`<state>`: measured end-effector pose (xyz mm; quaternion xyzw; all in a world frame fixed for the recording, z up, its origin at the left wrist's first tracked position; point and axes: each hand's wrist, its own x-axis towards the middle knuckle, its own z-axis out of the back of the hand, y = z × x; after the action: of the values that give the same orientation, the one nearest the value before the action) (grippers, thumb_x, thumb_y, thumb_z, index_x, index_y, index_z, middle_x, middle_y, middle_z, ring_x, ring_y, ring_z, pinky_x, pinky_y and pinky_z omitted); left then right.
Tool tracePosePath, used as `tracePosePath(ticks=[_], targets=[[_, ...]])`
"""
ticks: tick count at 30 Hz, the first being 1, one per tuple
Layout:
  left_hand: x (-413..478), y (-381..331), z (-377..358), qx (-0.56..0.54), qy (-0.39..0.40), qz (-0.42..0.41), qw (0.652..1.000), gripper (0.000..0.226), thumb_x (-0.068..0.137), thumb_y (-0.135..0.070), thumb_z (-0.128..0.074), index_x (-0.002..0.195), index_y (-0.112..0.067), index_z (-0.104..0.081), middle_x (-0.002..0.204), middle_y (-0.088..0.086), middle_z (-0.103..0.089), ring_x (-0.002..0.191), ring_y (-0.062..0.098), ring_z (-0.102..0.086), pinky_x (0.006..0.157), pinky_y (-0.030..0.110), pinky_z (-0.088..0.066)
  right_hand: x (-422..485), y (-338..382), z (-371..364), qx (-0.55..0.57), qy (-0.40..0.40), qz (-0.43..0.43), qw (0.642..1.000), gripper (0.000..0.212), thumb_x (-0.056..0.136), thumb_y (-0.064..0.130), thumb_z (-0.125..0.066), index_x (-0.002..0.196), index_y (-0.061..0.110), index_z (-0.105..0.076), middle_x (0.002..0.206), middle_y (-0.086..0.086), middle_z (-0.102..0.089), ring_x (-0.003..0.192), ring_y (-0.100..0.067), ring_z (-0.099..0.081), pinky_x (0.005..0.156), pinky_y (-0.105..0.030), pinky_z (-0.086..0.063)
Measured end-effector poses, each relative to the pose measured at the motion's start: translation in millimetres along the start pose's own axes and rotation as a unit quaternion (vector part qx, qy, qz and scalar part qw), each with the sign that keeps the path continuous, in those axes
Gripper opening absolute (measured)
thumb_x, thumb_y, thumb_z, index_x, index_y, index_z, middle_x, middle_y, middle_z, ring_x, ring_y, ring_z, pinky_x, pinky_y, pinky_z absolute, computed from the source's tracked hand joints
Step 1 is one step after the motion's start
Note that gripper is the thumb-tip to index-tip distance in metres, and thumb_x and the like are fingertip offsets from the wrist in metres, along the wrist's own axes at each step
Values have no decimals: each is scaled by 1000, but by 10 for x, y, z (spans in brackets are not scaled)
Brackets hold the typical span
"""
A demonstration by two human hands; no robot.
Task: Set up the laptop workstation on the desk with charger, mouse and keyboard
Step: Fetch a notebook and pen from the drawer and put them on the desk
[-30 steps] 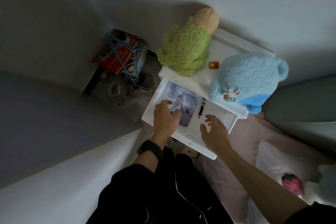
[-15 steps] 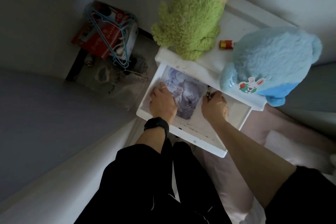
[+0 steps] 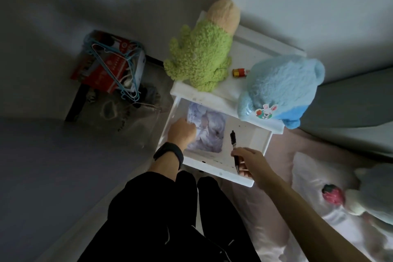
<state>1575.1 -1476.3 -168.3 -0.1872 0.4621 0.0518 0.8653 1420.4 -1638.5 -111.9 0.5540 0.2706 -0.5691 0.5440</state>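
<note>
A white drawer [image 3: 258,179] is standing pulled out from a white bedside cabinet [image 3: 265,49] at the centre of the view. The left hand [image 3: 181,134], with a dark band [image 3: 169,153] on its wrist, is pressing down on the left edge of a printed picture sheet [image 3: 210,132] lying flat in the drawer; its fingers are curled, and whether they are pinching the sheet cannot be told. The right hand [image 3: 246,160] is closing round the lower end of a black pen [image 3: 234,142], whose free end is pointing toward 12 o'clock over the drawer floor. A green plush toy [image 3: 200,57] is sitting on the cabinet top at 12 o'clock from the drawer, a blue plush toy [image 3: 280,89] at 2 o'clock, with a small red and yellow object [image 3: 240,72] lying between them. A red box [image 3: 106,66] with blue hangers [image 3: 125,70] is lying at 10 o'clock. No laptop, charger, mouse or keyboard is in view.
</note>
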Motion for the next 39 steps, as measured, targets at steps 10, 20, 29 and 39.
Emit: tracePosePath(ticks=[10,20,29,39], targets=[[-1040,-126,715,-64,31,30,997,29,94,-31,-55,73,-13,-45,81,5,-48,78,23,-55,73,32,-40,-672,-309,74,-2,17,60,998,9,79,22,-83,84,15,-81,71,-6,-69,56,-16,-54,45,-18,-40],[-2389,685,490,-261,-187,14,947,26,89,-43,-61,92,-17,-58,86,1,-65,80,22,-63,68,34,-49,-373,-899,-31,-109,80,120,984,26,73,49,-69,76,23,-64,65,-5,-70,62,-27,-64,67,-45,-53],[-3067,1097,-53,-356,-309,144,870,15,93,-38,-59,94,-23,-62,81,-6,-66,76,14,-62,63,31,-46,-422,-1066,-478,-74,122,29,989,37,101,29,-52,70,10,-60,53,-1,-59,41,-15,-51,43,-23,-35],[-3292,1237,-379,-390,-290,193,852,22,95,-40,-56,104,-21,-61,85,0,-69,71,19,-63,59,29,-47,-245,-791,-566,-18,97,36,994,34,94,46,-62,91,14,-70,78,1,-66,42,-6,-54,34,-19,-34]])
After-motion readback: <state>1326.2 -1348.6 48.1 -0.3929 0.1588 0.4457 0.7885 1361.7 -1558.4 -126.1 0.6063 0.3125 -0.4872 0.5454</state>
